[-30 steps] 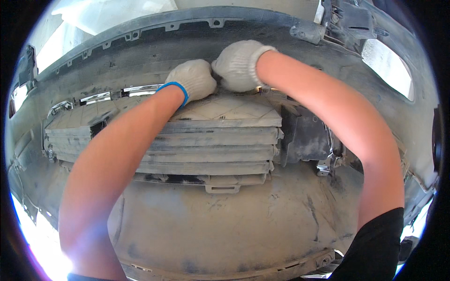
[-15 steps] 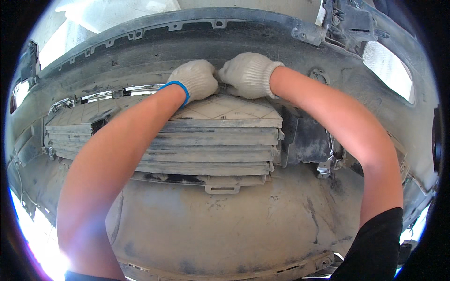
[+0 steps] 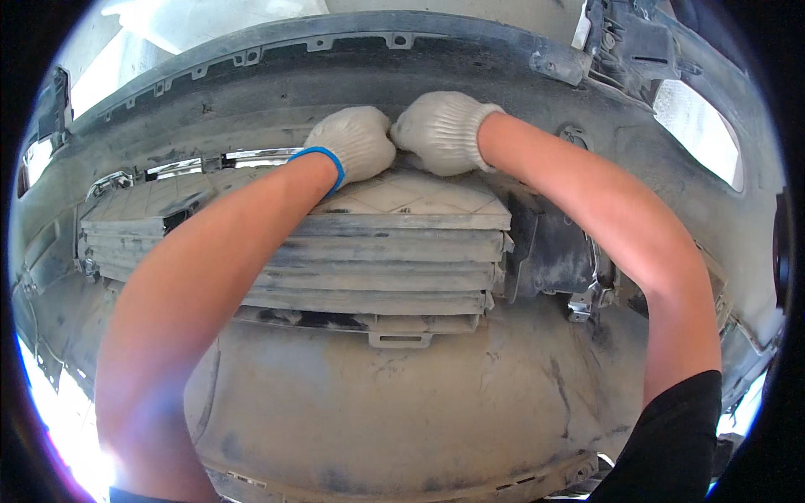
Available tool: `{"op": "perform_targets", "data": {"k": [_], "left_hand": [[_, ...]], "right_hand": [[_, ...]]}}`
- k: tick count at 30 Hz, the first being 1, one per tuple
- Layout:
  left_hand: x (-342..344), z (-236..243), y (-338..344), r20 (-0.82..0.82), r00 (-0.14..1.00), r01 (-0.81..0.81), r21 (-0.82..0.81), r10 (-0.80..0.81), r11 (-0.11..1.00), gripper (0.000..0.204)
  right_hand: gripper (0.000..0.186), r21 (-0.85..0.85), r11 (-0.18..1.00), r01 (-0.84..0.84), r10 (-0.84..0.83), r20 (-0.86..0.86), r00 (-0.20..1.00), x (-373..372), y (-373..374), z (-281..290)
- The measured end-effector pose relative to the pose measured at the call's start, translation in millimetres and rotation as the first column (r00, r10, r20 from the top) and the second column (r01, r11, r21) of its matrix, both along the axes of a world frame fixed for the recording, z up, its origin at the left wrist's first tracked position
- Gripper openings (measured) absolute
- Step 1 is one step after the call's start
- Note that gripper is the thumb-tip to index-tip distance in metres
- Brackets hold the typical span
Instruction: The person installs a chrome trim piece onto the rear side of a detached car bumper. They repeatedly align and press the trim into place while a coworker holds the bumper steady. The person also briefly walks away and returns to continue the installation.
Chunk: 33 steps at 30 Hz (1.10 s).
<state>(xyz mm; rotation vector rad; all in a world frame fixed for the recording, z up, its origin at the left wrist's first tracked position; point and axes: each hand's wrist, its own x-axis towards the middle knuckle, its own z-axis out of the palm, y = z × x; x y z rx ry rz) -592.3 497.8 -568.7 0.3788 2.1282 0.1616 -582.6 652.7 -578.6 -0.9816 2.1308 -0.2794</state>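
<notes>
Both my hands wear off-white knitted gloves and meet at the top edge of a dusty slatted grille shutter (image 3: 394, 277), in the back of a car bumper cover (image 3: 335, 394). My left hand (image 3: 356, 142), its glove cuff edged in blue, is curled closed over the shutter's upper edge. Right beside it, my right hand (image 3: 438, 134) is also curled, its fingers turned toward the left hand. The fingertips of both are hidden behind the gloves, so whatever they grip does not show.
Chrome trim pieces (image 3: 267, 157) run along the shutter's upper left edge. A dark plastic housing (image 3: 558, 251) with a metal bracket (image 3: 580, 306) lies to its right. The bumper's far rim (image 3: 402, 40) has several tabs with holes. A black bracket (image 3: 646, 54) sits far right.
Both hands stay at the shutter's top edge. The right hand has shifted slightly left and up, and the view has moved a little.
</notes>
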Motion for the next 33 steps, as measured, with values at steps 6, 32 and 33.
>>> {"op": "perform_targets", "data": {"k": [6, 32, 33], "left_hand": [[-1, 1, 2, -0.010, 1.000, 0.006, -0.029, -0.006, 1.000, 0.030], [-3, -10, -2, 0.007, 1.000, 0.017, -0.029, -0.017, 0.999, 0.038], [-3, -9, -2, 0.003, 1.000, 0.020, -0.038, -0.019, 0.999, 0.038]], "right_hand": [[0.030, -0.022, 0.999, -0.038, 0.041, 0.149, 0.988, -19, 6, -14], [0.043, 0.105, 0.994, -0.041, 0.002, 0.348, 0.938, -36, -6, -33], [0.042, 0.113, 0.993, -0.041, -0.001, 0.349, 0.937, -35, -7, -34]]}}
